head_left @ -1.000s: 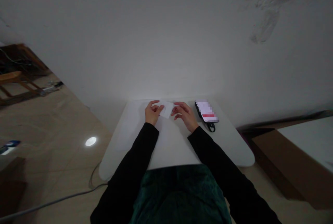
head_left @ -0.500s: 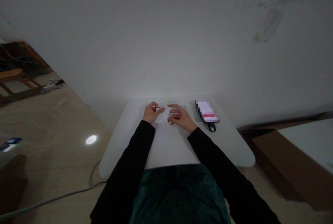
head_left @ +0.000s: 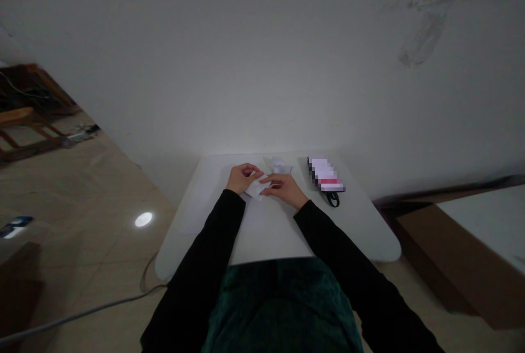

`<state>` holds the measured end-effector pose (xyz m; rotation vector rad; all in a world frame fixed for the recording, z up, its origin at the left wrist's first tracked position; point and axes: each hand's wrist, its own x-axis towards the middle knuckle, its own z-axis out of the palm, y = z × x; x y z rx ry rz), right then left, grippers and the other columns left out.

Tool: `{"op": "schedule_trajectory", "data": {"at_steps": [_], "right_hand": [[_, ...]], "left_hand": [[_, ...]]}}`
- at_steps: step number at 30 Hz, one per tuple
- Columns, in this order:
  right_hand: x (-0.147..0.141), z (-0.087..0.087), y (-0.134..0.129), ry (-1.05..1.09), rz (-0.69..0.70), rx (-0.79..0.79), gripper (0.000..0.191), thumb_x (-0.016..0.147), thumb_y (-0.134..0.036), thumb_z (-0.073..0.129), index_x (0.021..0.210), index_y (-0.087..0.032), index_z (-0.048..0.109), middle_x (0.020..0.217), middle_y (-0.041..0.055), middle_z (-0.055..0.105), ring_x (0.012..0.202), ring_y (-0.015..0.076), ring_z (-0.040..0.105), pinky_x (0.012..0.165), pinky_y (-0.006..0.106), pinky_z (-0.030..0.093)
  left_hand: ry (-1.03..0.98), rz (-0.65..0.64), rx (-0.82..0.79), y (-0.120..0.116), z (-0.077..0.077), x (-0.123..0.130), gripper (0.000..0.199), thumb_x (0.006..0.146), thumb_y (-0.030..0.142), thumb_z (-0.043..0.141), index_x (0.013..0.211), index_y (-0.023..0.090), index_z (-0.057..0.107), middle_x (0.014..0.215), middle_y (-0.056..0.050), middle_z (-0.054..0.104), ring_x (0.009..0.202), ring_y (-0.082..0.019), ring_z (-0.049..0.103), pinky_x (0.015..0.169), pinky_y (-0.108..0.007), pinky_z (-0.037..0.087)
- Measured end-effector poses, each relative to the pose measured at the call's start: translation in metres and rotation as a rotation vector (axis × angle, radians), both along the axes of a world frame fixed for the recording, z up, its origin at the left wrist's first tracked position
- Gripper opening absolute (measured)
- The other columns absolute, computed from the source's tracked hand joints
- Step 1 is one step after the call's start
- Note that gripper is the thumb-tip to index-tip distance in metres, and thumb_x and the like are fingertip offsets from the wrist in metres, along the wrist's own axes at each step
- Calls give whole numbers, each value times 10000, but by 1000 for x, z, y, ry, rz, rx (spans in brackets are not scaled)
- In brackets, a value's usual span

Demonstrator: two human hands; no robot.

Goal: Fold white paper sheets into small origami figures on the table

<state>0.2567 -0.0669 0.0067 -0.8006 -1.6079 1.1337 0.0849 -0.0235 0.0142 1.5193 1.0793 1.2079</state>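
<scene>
My left hand (head_left: 241, 178) pinches a small folded piece of white paper (head_left: 255, 189) over the middle of the white table. From the other side my right hand (head_left: 286, 189) has its thumb and fingers closed on the right part of the same paper. The fingers cover some of the folds, so the paper's full shape is hidden. Just beyond my right hand, a second folded white paper (head_left: 281, 165) rests on the table (head_left: 283, 238).
A phone (head_left: 326, 174) with a blurred screen and a black strap (head_left: 333, 199) lies on the table's right side. Behind the table rises a grey wall (head_left: 262, 69). A brown box (head_left: 459, 254) stands at the right; a cable (head_left: 102, 307) crosses the floor at left.
My right hand's fingers, spread beside the paper before, have closed on it. The held paper has tilted and shifted slightly, and the second folded paper shows more now.
</scene>
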Motion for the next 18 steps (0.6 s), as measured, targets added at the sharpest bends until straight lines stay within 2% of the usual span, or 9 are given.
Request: {"op": "schedule_trajectory", "data": {"at_steps": [4,9,14,18], "right_hand": [[2,2,2,93,-98,-10,320,579,-379,786,836,-194,744,794,32,686,638,148,608,627,311,531],[7,8,4,148,-258,-25,266,666,-418,722,816,-200,753,745,25,695,606,147,610,619,315,539],[7,11,5,253,-243,-54,248,698,-435,688,792,-215,753,780,16,694,666,163,626,664,341,556],[8,11,5,216,-257,-37,236,701,-436,686,768,-219,749,746,10,683,682,175,622,682,347,544]], "left_hand": [[-81,-10,-8,1,2,-2,389,559,467,775,747,148,655,671,-42,672,579,-136,594,530,-232,457],[-87,-69,-35,0,7,-5,443,634,553,695,789,139,692,686,-46,659,583,-132,582,533,-242,479],[-68,-62,70,-1,7,1,328,511,361,822,733,154,700,747,-43,681,623,-130,590,583,-247,479],[-120,-25,116,-3,7,4,226,551,329,800,671,165,700,795,-47,688,707,-149,612,668,-279,495]]}}
